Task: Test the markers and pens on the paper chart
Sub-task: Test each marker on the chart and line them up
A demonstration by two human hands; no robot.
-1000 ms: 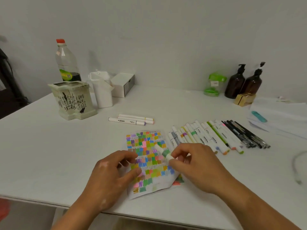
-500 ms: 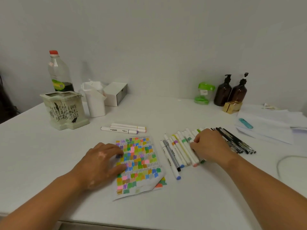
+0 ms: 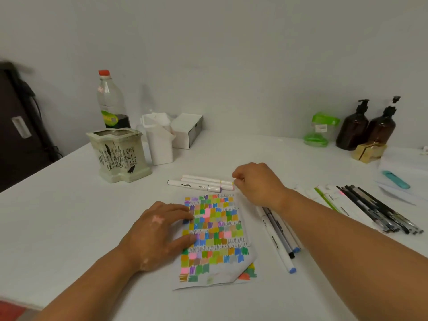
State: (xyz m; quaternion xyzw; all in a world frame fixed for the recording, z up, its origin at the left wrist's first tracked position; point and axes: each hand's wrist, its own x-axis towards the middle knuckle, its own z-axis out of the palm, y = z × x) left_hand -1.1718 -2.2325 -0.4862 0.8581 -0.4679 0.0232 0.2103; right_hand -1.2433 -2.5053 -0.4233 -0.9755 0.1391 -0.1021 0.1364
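Note:
The paper chart, filled with coloured swatches, lies flat on the white table, its lower right corner curled up. My left hand rests flat on the chart's left edge with straight fingers. Three white markers lie side by side just beyond the chart. My right hand is at their right ends with curled fingers, and seems to pinch the tip of the white marker farthest from me. More markers lie to the right of the chart, partly under my right forearm. Black pens lie further right.
A ceramic pot, a plastic bottle, a white container and a white box stand at the back left. A green jar, brown pump bottles and papers are at the back right.
My right hand left the chart, passed over the marker row on the right, and now sits at the three markers beyond the chart. My left hand stayed on the chart.

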